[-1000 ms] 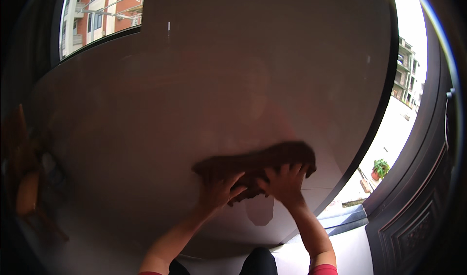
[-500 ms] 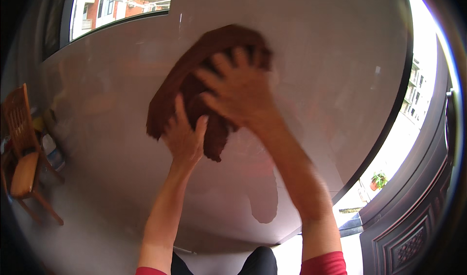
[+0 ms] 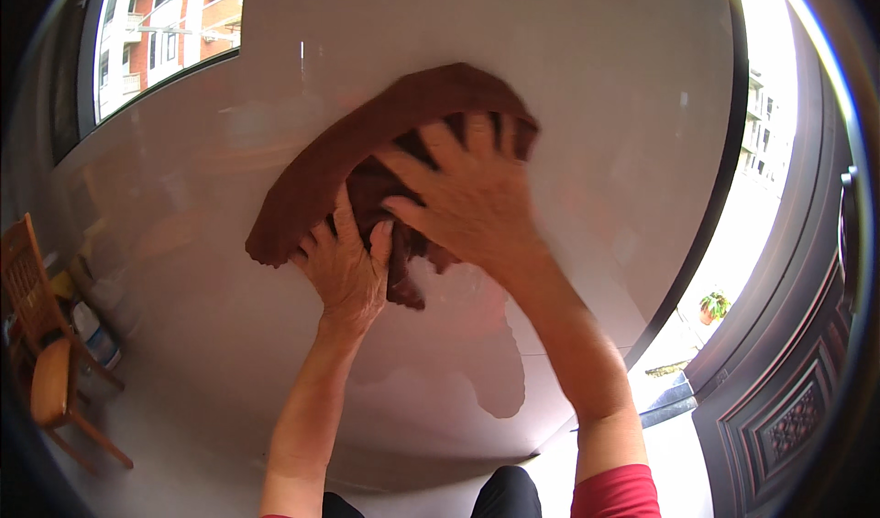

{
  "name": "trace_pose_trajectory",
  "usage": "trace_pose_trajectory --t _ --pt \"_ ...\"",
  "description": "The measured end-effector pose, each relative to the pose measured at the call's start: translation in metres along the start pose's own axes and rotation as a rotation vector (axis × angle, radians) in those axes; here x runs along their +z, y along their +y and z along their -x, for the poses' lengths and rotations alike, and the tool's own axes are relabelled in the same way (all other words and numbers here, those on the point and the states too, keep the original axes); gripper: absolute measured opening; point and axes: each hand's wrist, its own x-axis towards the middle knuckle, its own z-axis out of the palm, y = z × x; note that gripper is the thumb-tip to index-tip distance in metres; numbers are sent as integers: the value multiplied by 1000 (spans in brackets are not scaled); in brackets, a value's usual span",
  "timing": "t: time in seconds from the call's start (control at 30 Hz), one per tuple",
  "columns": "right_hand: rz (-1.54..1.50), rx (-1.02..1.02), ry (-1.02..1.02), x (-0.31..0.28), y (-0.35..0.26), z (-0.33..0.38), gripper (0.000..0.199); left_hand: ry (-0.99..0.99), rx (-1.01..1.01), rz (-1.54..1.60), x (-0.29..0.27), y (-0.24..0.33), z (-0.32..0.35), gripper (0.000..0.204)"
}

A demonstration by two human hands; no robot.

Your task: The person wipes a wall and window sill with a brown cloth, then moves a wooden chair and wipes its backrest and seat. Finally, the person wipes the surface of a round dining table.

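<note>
Glossy, pale grey wall point(image 3: 623, 105) is spread across the center of the view, broken by a dark-framed window point(image 3: 174, 32) at 10 o'clock, through which red-and-white buildings are seen. Just toward 11 o'clock from the middle, a reddish-brown cloth point(image 3: 339, 160) is laid against the wall, bunched into an arching band along its top, with a ragged tail hung down at its 6 o'clock side.

At the cloth's 3 o'clock, the right hand point(image 3: 472, 197) is placed flat with fingers fanned wide, their tips set on the dark folds beneath the band. At the cloth's 7 o'clock, the left hand point(image 3: 344, 270) is held with its thumb parted from the fingers, which are rested on the lower edge; whether any fabric is pinched there cannot be told.

Below the cloth, toward 5 o'clock, the wall is marked by an irregular, darker patch point(image 3: 502, 362) with a rounded lower end. A red sleeve point(image 3: 619, 492) is seen on the right arm at 5 o'clock, and dark-clad knees point(image 3: 507, 495) are glimpsed near 6.

Between 8 and 9 o'clock, a wooden chair point(image 3: 52, 380) is stood on the floor. At 4 o'clock, a dark carved door point(image 3: 779, 426) is seen beside a bright opening, where a potted plant point(image 3: 713, 307) is framed outside.
</note>
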Motion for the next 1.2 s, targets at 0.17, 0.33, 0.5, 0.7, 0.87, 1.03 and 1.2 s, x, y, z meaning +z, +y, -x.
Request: trace_pose_trajectory --t 0.17,0.33,0.5,0.7,0.87,1.03,1.2 --pt "117 110 -154 -29 24 49 36 -64 199 84 10 43 25 60" --pt "267 186 -325 -61 48 146 32 -391 318 490 32 81 90 51" --pt "276 383 -528 -80 40 293 59 -488 590 365 53 99 173 64" --pt "396 452 -492 -85 22 349 68 -260 670 228 60 104 212 79" --pt "362 343 -435 -73 31 254 54 -280 510 209 39 72 153 70" --pt "275 193 -357 -39 6 133 52 -105 312 171 15 10 89 55" --pt "200 47 -245 -9 -25 33 48 -553 -139 91 -23 -43 29 66"
